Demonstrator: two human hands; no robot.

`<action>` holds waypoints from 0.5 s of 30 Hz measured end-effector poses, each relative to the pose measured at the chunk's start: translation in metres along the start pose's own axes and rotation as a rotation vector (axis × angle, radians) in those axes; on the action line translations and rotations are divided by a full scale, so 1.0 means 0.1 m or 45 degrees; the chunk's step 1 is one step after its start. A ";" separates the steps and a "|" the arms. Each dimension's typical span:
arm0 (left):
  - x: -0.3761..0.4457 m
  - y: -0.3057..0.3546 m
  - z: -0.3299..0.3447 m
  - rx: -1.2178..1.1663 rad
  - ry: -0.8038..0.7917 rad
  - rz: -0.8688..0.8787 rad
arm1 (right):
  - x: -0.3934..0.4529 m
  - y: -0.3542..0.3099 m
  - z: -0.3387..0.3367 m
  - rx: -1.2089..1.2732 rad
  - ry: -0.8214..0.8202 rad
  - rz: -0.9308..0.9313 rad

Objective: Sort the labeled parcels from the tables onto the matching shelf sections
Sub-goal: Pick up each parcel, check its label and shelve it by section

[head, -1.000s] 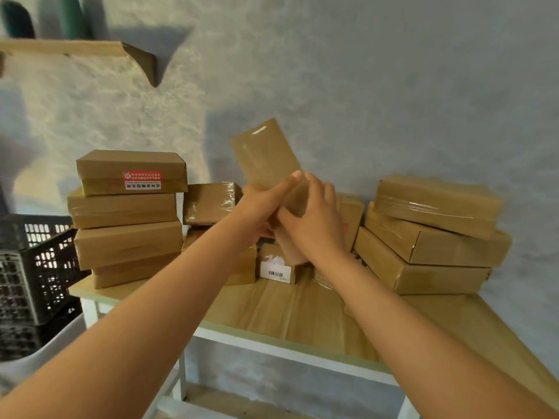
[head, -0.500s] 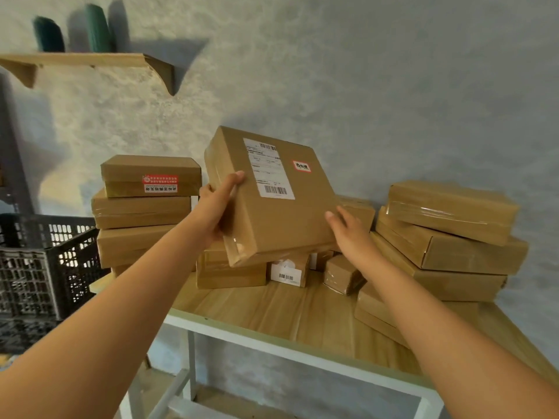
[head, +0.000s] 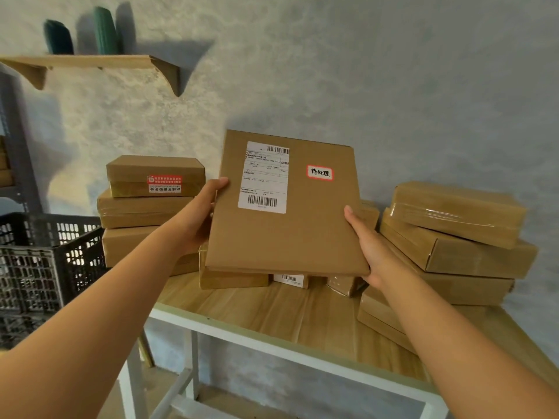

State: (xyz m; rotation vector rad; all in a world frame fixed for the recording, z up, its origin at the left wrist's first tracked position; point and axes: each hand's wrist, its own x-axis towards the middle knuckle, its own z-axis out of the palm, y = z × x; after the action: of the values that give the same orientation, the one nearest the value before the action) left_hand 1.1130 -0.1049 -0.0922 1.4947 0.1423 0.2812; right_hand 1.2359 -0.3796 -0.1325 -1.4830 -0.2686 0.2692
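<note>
— Where's the parcel [head: 287,234]?
— Above the table [head: 272,309], label facing you. Your left hand [head: 196,216] and right hand [head: 367,246] grip its side edges, thumbs on front.

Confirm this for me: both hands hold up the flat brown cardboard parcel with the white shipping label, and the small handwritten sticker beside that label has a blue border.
Not quite. In the head view the left hand and right hand do hold up the flat brown cardboard parcel with the white shipping label, but the small handwritten sticker has a red border, not blue.
</note>
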 end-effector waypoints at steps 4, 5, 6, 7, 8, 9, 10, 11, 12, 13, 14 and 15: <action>0.02 -0.06 0.09 0.019 0.105 0.032 | 0.01 -0.04 0.05 -0.070 0.030 -0.140; 0.02 -0.09 0.09 0.004 0.102 0.047 | -0.01 -0.04 0.06 -0.082 0.021 -0.146; 0.03 -0.11 0.10 -0.019 0.089 0.056 | -0.01 -0.04 0.05 -0.087 0.014 -0.144; 0.03 -0.13 0.10 -0.043 0.078 0.060 | -0.02 -0.03 0.03 -0.092 0.010 -0.142; 0.03 -0.14 0.11 -0.064 0.067 0.060 | -0.02 -0.03 0.02 -0.099 0.011 -0.141; 0.02 -0.16 0.11 -0.080 0.058 0.064 | -0.02 -0.02 0.00 -0.109 0.025 -0.139; 0.02 -0.16 0.12 -0.093 0.050 0.069 | -0.02 -0.01 -0.01 -0.114 0.039 -0.144; 0.02 -0.17 0.12 -0.104 0.046 0.071 | -0.02 0.00 -0.02 -0.117 0.046 -0.150; 0.02 -0.18 0.13 -0.113 0.043 0.076 | -0.03 0.00 -0.03 -0.118 0.047 -0.156; 0.02 -0.18 0.14 -0.121 0.046 0.080 | -0.04 0.01 -0.03 -0.116 0.044 -0.158; 0.02 -0.19 0.15 -0.131 0.053 0.081 | -0.04 0.02 -0.04 -0.112 0.040 -0.166; 0.02 -0.19 0.16 -0.141 0.064 0.083 | -0.04 0.04 -0.05 -0.111 0.038 -0.174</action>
State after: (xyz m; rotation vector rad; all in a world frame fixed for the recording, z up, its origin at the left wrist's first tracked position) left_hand 1.1210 -0.1204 -0.1098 1.3848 0.1162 0.3739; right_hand 1.2339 -0.3852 -0.1369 -1.5459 -0.3599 0.1264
